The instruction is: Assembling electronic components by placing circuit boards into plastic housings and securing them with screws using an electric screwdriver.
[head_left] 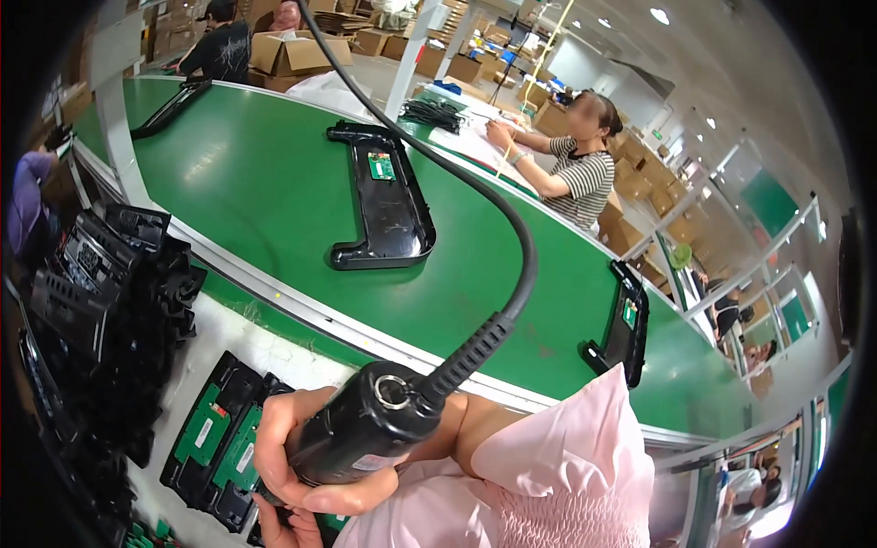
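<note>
My right hand (343,461) is closed around a black electric screwdriver (365,420) with a metal ring on its top end and a thick cable (493,201) rising from it. The tool's tip is hidden below my hand. Under and beside it lie black plastic panels with green circuit boards (196,438) on a white work surface (283,352). My left hand (290,528) shows only in part at the lower edge, below the screwdriver. Its fingers are bent together close to the panel; whatever they hold is hidden.
Beyond the work surface runs a green conveyor belt (265,210) carrying a black plastic housing (388,215) and another housing (626,320) farther right. A heap of black plastic parts (110,301) stands at the left. Across the belt sits a person in a striped shirt (585,178).
</note>
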### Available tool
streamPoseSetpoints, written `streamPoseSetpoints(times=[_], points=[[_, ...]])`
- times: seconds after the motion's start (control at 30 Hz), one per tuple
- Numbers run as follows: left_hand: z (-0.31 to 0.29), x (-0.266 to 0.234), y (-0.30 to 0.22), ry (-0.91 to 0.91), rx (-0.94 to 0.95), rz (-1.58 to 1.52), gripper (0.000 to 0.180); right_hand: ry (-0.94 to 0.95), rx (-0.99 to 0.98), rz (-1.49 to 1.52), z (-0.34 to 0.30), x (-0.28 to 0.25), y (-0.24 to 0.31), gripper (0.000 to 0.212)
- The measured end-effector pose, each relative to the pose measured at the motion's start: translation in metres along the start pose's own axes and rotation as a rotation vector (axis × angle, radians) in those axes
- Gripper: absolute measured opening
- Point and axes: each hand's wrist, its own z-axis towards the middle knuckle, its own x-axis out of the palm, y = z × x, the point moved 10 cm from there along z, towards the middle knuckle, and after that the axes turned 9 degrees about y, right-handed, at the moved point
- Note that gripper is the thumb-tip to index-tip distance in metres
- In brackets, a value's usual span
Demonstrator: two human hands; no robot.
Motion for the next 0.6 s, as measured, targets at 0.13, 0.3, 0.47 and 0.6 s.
streamPoseSetpoints(times=[0.13,0.3,0.47,0.6], points=[[0.002,0.004,-0.006,0.138,0.009,-0.046,0.026,0.039,0.078,0.085,-0.006,-0.003,-0.015,0.024],[-0.002,-0.008,-0.017,-0.012,0.103,-0.044,0.024,-0.027,0.148,-0.021,-0.010,-0.010,-0.034,0.019],[0.032,-0.079,-0.025,0.201,0.150,-0.240,0.023,-0.043,0.137,0.056,-0.010,-0.003,-0.040,0.023],[0.044,-0.139,-0.036,0.452,0.103,-0.373,0.025,-0.044,0.165,0.042,-0.007,0.000,-0.038,0.025]])
